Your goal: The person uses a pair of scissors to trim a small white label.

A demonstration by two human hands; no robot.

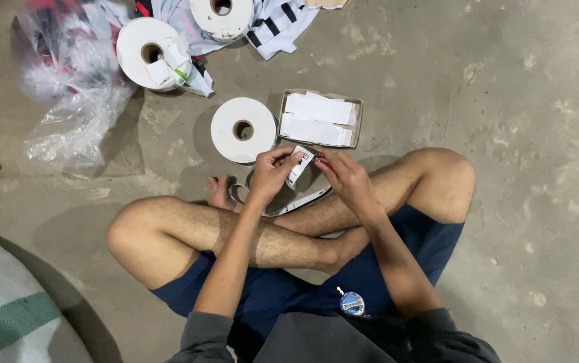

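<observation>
Left hand point(271, 173) pinches a white label point(299, 166); right hand point(344, 176) grips something red, unclear what. Cut labels already fill the cardboard box point(320, 119) just beyond the hands, and a label strip point(301, 202) trails beneath them.

A garment workshop or storeroom: bare concrete floor point(518, 101), 3 white label rolls point(243, 130), a box of cut labels point(320, 118), bagged clothing point(67, 74).

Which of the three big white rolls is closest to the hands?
The white label roll lying flat beside the cardboard box, just above the left hand. The other two rolls lie farther off, near the clothes.
</observation>
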